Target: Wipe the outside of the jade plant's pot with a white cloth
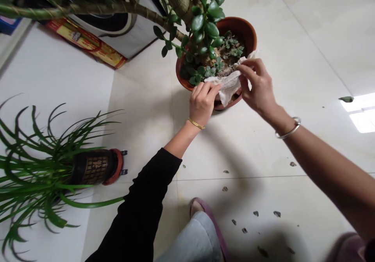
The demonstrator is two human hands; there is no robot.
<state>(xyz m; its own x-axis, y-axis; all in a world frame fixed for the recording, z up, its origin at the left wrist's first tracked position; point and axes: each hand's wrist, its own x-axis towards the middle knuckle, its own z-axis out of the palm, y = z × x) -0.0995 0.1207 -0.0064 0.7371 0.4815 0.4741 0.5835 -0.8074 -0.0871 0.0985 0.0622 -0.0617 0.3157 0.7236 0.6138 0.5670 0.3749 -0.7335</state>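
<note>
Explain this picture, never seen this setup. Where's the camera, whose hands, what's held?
No machine here: this is one picture from a camera worn on a person's head, looking forward and down at their own bare hands. The left hand and right hand both pinch a crumpled white tissue or cloth at the rim of a reddish-brown pot holding a jade plant. The pot stands on a pale tiled floor, with small dark leaf bits scattered across it. A spiky-leaved green plant sits off to the left.
</note>
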